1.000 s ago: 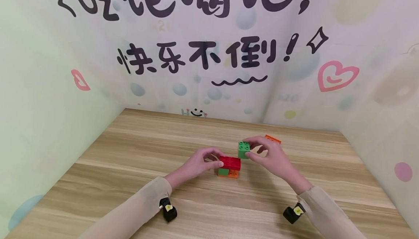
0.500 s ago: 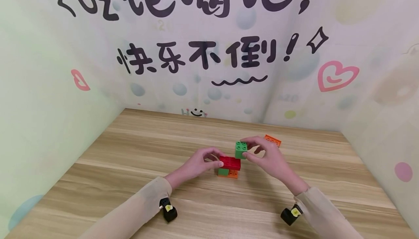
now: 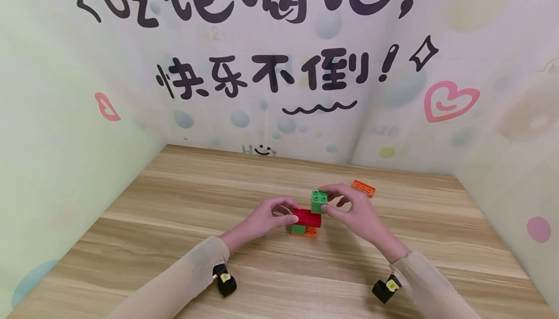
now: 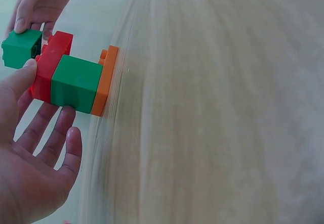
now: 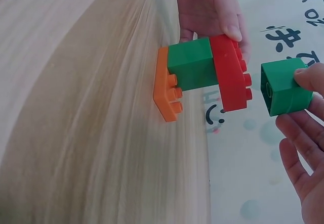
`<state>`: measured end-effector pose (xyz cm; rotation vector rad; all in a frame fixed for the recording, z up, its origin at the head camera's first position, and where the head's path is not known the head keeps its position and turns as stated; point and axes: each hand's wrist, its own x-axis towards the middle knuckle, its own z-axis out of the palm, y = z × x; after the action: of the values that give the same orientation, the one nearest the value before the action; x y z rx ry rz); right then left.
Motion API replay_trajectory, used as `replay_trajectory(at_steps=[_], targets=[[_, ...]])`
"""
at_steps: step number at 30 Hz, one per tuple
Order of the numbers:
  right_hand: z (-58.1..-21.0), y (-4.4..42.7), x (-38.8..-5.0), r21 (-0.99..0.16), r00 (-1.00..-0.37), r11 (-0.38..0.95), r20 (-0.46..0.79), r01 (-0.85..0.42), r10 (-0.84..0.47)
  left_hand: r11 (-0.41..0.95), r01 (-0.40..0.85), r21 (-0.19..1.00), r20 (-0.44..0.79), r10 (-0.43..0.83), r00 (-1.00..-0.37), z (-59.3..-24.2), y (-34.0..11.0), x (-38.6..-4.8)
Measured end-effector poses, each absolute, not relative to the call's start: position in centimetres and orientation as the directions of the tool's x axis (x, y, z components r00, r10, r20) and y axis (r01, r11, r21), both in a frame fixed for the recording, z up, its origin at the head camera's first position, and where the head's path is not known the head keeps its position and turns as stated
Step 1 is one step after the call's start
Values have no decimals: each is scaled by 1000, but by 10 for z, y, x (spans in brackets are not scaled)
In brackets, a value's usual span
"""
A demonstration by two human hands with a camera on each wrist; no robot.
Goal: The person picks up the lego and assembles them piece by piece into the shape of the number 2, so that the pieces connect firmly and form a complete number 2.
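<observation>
A small stack stands on the table: an orange plate [image 5: 163,85] at the bottom, a green block [image 5: 192,63] on one end of it, and a red brick [image 5: 230,73] on top. The red brick's other end overhangs the orange plate's bare studs. My left hand [image 3: 265,218] pinches the red brick at its left end between thumb and fingers. Above the red brick's right end, my right hand [image 3: 360,212] holds a second green block [image 3: 319,201] between thumb and fingers. In the right wrist view a gap separates this block from the red studs.
Another orange piece [image 3: 363,188] lies on the wooden table [image 3: 218,173] behind my right hand. A printed cloth wall [image 3: 262,129] rises along the table's back edge, with more wall at both sides.
My right hand has moved a little to the left with its green block, from beside the red brick to over its right end. The left hand and the stack have stayed put.
</observation>
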<state>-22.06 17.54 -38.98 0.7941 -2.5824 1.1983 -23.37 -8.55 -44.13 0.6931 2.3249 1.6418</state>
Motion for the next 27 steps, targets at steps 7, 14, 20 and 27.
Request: replay_trajectory(at_steps=[7,14,20,27], targets=[[-391,173,-217,-657,-844,534,366,-533,-392,271,254,928,94,489,-867,-440,-85,-233],[-395,171,-216,-672,-839,508,371,-539,-399,256,249,934,94,496,-863,-440,-86,-232],[-399,170,-217,-664,-823,492,399,-563,-404,255,257,932,102,496,-862,-441,-86,-233],[-401,170,-216,-659,-828,505,397,-557,-395,266,244,933,88,489,-868,-441,-86,-233]])
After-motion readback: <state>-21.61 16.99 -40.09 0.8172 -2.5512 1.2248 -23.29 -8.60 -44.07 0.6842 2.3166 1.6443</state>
